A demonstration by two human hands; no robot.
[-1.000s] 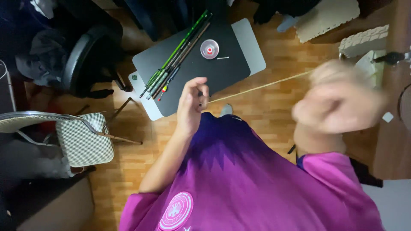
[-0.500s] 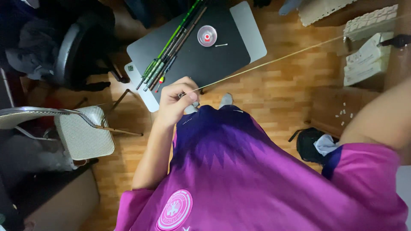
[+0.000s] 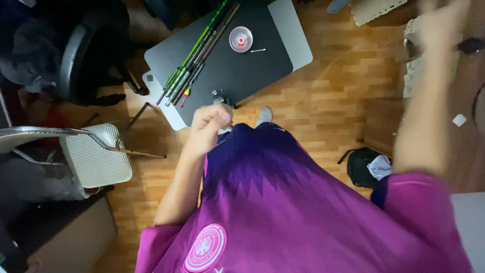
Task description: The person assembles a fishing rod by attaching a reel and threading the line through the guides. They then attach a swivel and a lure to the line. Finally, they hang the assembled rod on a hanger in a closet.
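Note:
My left hand [image 3: 209, 126] is closed in a pinch in front of my purple shirt, just short of the near edge of the black tabletop [image 3: 252, 76]. It seems to grip a thin pale line, which hardly shows. My right hand [image 3: 438, 24] is raised high at the upper right and is blurred, so I cannot see its fingers or anything in them. On the tabletop lie a bundle of green and dark rods [image 3: 194, 58], a round silver tin [image 3: 240, 39], a small white stick [image 3: 257, 50] and a small metal piece [image 3: 218, 95].
A mesh-seat chair with a metal frame [image 3: 93, 159] stands at the left, with a black office chair [image 3: 76, 55] behind it. A black bag with white cloth [image 3: 366, 167] lies on the wooden floor at the right. Pale boxes [image 3: 379, 7] sit at the top right.
My right arm has swung from low at the right up to the top right. My left hand stays pinched by the table edge. The taut pale line from the earlier frames is hardly visible.

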